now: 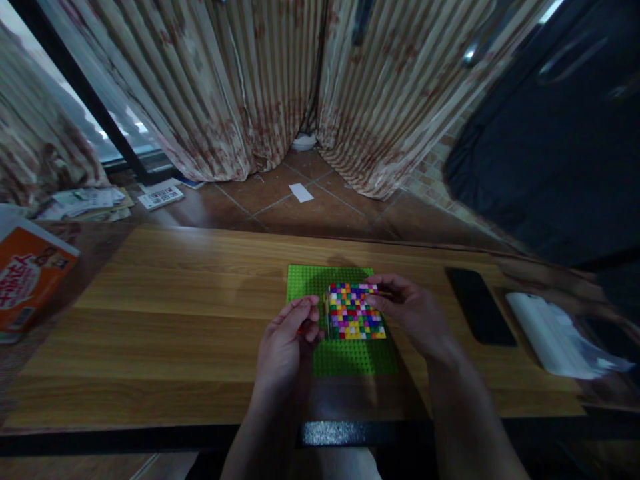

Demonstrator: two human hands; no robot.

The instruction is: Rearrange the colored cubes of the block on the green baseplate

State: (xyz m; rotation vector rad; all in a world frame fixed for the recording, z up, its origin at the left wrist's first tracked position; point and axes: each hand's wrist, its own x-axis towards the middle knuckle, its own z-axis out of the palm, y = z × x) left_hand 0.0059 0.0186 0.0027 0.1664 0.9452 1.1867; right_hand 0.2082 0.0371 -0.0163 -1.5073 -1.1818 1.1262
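A green studded baseplate (345,360) lies on the wooden table. On it stands a block of small toy bricks (354,312) in many mixed colours, its studded top facing up. My right hand (407,307) is at the block's upper right corner, thumb on the top and fingers bent around the far edge. Whether a loose brick sits between those fingertips is hidden. Just left of the block, my left hand (290,330) is closed, thumb and forefinger pinched. A small orange-red toy brick (301,329) shows partly between its curled fingers.
A black phone (480,305) and a white packet (543,333) with clear plastic lie on the table's right. An orange and white bag (30,280) stands at the far left. Beyond the table are papers (87,202), floor tiles and striped curtains (280,87).
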